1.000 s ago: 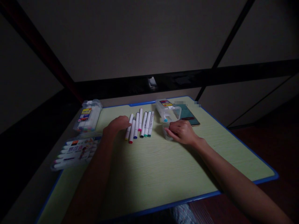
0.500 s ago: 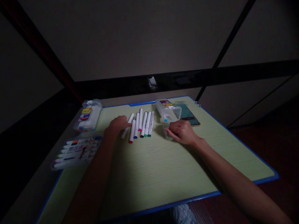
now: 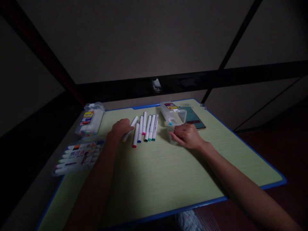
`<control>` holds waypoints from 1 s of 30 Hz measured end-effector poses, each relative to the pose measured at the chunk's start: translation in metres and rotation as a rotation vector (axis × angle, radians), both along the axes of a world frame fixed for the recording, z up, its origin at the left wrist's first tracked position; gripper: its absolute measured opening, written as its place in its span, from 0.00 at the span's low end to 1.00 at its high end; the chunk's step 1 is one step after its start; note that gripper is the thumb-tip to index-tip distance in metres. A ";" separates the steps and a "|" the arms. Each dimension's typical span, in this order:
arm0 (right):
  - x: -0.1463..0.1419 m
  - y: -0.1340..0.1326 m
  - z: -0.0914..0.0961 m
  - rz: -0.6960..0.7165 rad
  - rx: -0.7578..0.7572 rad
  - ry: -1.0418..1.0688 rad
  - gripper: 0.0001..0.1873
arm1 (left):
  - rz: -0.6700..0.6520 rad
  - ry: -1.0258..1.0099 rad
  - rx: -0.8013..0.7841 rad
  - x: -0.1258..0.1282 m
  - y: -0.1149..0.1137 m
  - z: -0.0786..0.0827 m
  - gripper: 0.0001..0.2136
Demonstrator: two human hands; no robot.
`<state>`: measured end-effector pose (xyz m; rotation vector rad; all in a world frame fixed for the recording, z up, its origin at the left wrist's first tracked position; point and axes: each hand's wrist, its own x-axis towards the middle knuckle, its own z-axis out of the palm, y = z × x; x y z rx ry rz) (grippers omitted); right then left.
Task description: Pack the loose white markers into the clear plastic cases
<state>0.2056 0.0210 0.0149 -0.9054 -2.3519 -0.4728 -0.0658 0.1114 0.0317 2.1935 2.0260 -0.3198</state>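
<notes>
Several white markers with coloured caps [image 3: 146,128] lie in a row on a pale green table [image 3: 156,179] with a blue rim. My left hand [image 3: 120,129] has its fingers curled round the leftmost marker [image 3: 131,125], which lies slanted away from the row. My right hand [image 3: 186,136] rests closed on a small clear lid or cup [image 3: 171,135], just in front of a clear plastic marker box [image 3: 173,116] lying open on its side with one marker inside.
A clear case full of markers [image 3: 90,121] lies at the table's left edge, with a flat pack of markers [image 3: 78,156] nearer me. A dark teal booklet [image 3: 194,118] lies behind the clear box. Walls and dark beams stand beyond the table.
My left hand has closed on the leftmost marker and drawn it left out of the row, tilting it. My right hand has stayed put.
</notes>
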 end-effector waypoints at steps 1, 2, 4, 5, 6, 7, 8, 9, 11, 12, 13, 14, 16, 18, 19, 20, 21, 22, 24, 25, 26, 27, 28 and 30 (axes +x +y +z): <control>0.000 0.000 0.000 -0.003 -0.002 -0.002 0.25 | 0.008 0.002 -0.003 0.001 -0.001 0.001 0.15; 0.000 0.000 0.000 -0.005 -0.005 -0.003 0.25 | 0.014 0.004 -0.002 0.002 -0.002 0.002 0.14; 0.000 0.000 0.001 -0.007 -0.006 0.000 0.25 | 0.019 0.003 0.003 0.003 -0.003 0.004 0.14; 0.000 0.000 0.001 -0.004 -0.005 0.002 0.25 | 0.021 0.001 0.006 0.003 -0.004 0.005 0.14; 0.000 0.000 0.001 -0.002 -0.005 0.004 0.25 | 0.020 -0.001 0.009 0.003 -0.004 0.005 0.14; -0.001 0.000 0.001 0.002 -0.005 0.007 0.25 | 0.018 -0.003 0.014 0.003 -0.004 0.006 0.14; -0.001 -0.001 0.002 0.009 -0.005 0.009 0.25 | 0.020 -0.005 0.019 0.002 -0.005 0.006 0.14; -0.001 -0.001 0.002 0.015 -0.003 0.013 0.25 | 0.022 -0.007 0.023 0.002 -0.005 0.007 0.14; -0.001 -0.001 0.002 0.025 0.001 0.020 0.24 | 0.019 -0.012 0.033 0.002 -0.005 0.008 0.14; -0.001 -0.001 0.002 0.027 0.002 0.023 0.24 | 0.017 -0.015 0.040 0.002 -0.005 0.009 0.14; -0.001 -0.001 0.002 0.028 0.001 0.023 0.24 | 0.018 -0.018 0.046 0.002 -0.006 0.010 0.14; 0.000 0.000 0.001 0.026 -0.002 0.023 0.24 | 0.019 -0.023 0.052 0.002 -0.005 0.010 0.13; 0.000 0.000 0.001 0.022 -0.009 0.022 0.25 | 0.026 -0.036 0.063 0.002 -0.005 0.011 0.13; 0.000 0.000 0.001 0.020 -0.016 0.022 0.24 | 0.037 -0.054 0.069 0.001 -0.004 0.011 0.13; -0.001 -0.001 0.001 0.020 -0.018 0.022 0.24 | 0.039 -0.064 0.080 0.001 -0.003 0.011 0.12; -0.001 -0.001 0.001 0.019 -0.019 0.022 0.24 | 0.041 -0.074 0.094 0.001 -0.003 0.011 0.12; -0.001 -0.001 0.001 0.018 -0.020 0.021 0.24 | 0.043 -0.087 0.113 0.002 -0.003 0.011 0.12; -0.001 -0.001 0.001 0.017 -0.019 0.019 0.24 | 0.047 -0.101 0.135 0.002 -0.003 0.011 0.12; -0.001 -0.001 0.002 0.015 -0.015 0.014 0.24 | 0.055 -0.128 0.171 0.003 -0.003 0.012 0.12; -0.001 -0.001 0.002 0.016 -0.013 0.011 0.24 | 0.061 -0.139 0.181 0.004 -0.004 0.013 0.12; -0.001 -0.001 0.001 0.017 -0.011 0.010 0.24 | 0.067 -0.146 0.189 0.004 -0.004 0.014 0.12; -0.001 -0.001 0.001 0.018 -0.008 0.010 0.24 | 0.074 -0.152 0.193 0.005 -0.004 0.014 0.12; -0.001 -0.001 0.001 0.018 -0.006 0.010 0.24 | 0.079 -0.156 0.194 0.006 -0.004 0.015 0.12; -0.001 0.000 0.001 0.022 0.000 0.011 0.23 | 0.084 -0.168 0.200 0.008 -0.005 0.017 0.11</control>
